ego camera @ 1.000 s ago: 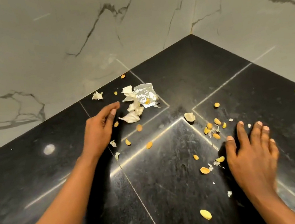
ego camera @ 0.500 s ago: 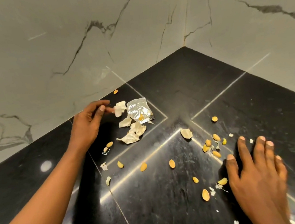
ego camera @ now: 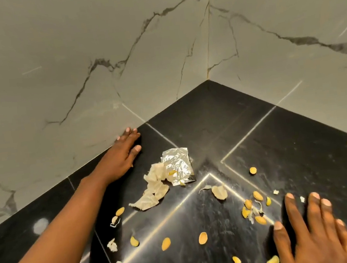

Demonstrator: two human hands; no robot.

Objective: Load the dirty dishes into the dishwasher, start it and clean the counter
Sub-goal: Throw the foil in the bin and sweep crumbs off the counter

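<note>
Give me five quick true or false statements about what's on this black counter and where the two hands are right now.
1. The left hand lies near the wall, fingers straight. True.
2. The right hand holds the foil wrapper. False: it rests flat on the counter, holding nothing.
3. Crumpled paper scraps lie against the foil wrapper. True.
4. A dishcloth lies on the counter. False: none shows.
5. Yellow peel bits are all piled together. False: they lie scattered.

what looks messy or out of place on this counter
Litter is strewn across the black counter: a crumpled foil wrapper beside torn papery peels, and yellow bits scattered between the left hand and right hand.
</note>
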